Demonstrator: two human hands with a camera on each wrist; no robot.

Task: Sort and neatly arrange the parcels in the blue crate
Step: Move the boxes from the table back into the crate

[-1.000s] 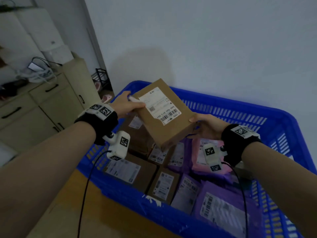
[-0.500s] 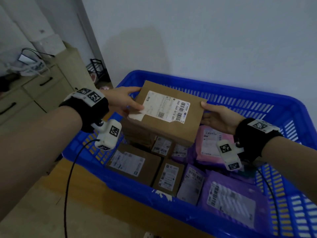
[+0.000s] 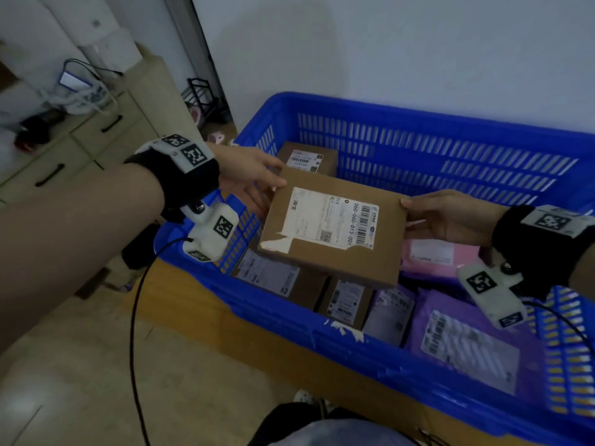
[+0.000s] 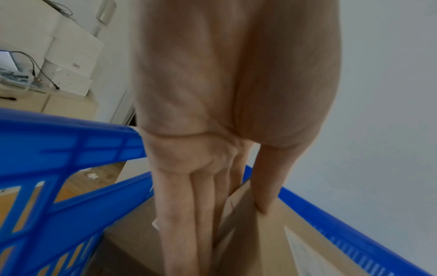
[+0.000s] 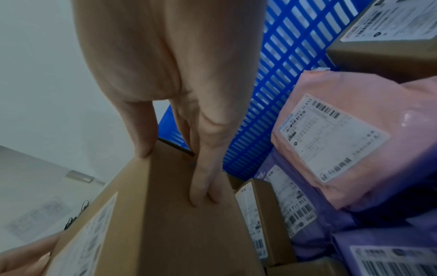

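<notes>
Gripping cardboard box point(image 3: 335, 226), left hand point(image 3: 251, 178), right hand point(image 3: 450, 217), underside fingers point(image 5: 203, 186) wrist-view only.

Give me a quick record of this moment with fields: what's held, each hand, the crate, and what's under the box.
held: cardboard box, label up, above the crate's parcels
left hand: grips the box's left edge, thumb on top
right hand: grips the right edge
container: blue crate
below: brown boxes on the left, pink mailer and purple mailers on the right
</notes>
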